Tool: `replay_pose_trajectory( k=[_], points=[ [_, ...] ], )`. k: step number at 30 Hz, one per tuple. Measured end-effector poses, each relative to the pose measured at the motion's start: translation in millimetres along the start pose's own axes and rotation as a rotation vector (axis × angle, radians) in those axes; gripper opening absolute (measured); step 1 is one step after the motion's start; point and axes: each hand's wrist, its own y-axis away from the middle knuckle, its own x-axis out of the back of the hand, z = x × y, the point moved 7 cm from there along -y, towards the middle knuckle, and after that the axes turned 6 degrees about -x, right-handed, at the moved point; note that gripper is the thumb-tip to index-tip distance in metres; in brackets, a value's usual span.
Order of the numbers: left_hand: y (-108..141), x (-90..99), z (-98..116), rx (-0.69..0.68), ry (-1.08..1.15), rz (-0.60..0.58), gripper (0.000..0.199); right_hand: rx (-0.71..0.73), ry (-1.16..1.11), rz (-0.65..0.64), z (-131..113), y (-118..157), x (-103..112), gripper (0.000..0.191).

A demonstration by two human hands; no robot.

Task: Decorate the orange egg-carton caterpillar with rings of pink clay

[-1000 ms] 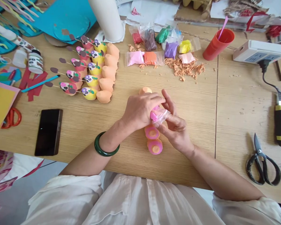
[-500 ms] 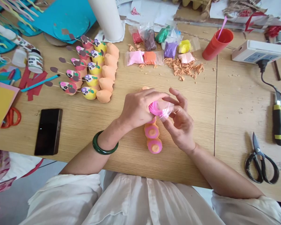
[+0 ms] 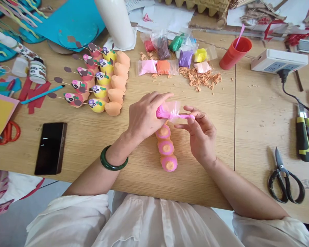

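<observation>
So the pink clay [image 3: 164,111] is half out of a clear plastic bag [image 3: 173,110], sitting right above a line of three orange cups [image 3: 166,147] with pink rings, and nothing's between it and them. My left hand, sorry, the left hand [image 3: 146,116] is clenched around the clay end, fingers curled over the top, with a green bangle [image 3: 113,158] on that wrist. The right hand [image 3: 199,133] is pinching a thin pink strip of the clay between its fingertips [image 3: 187,116].

Compared with a moment ago, the hands have pulled apart: the clay was bunched up between them and now it's stretched out, and the third cup is showing.

Left of the cups there's a black phone [image 3: 50,148] and rows of finished orange, pink and yellow critters [image 3: 98,85]. Right of them are black-handled scissors [image 3: 285,181] and a yellow-and-black utility knife [image 3: 305,140]. Past the cups, away from the person, little bags hold clay by colour: pink [image 3: 147,67], orange [image 3: 163,67], purple [image 3: 185,58] and yellow [image 3: 201,55], with orange shavings [image 3: 199,79] just beside them. Further right of those, a red cup [image 3: 235,53] holds a pink stick.
</observation>
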Motion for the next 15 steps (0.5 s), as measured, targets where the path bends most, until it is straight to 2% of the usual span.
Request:
replay_pose_trajectory(
  k=[4,9,15],
  points=[
    [0,-1.1,-3,0.028,-0.003,-0.009,0.064,-0.056,-0.091,0.015,-4,-5,3,0.018],
    [1,-1.6,-6,0.051,0.02,0.011,0.067,-0.054,-0.156,0.026,-7,-10,5,0.033],
    [3,-3.0,-7,0.044,0.05,0.053,0.069,-0.081,-0.187,0.005,-4,-13,9,0.021]
  ],
)
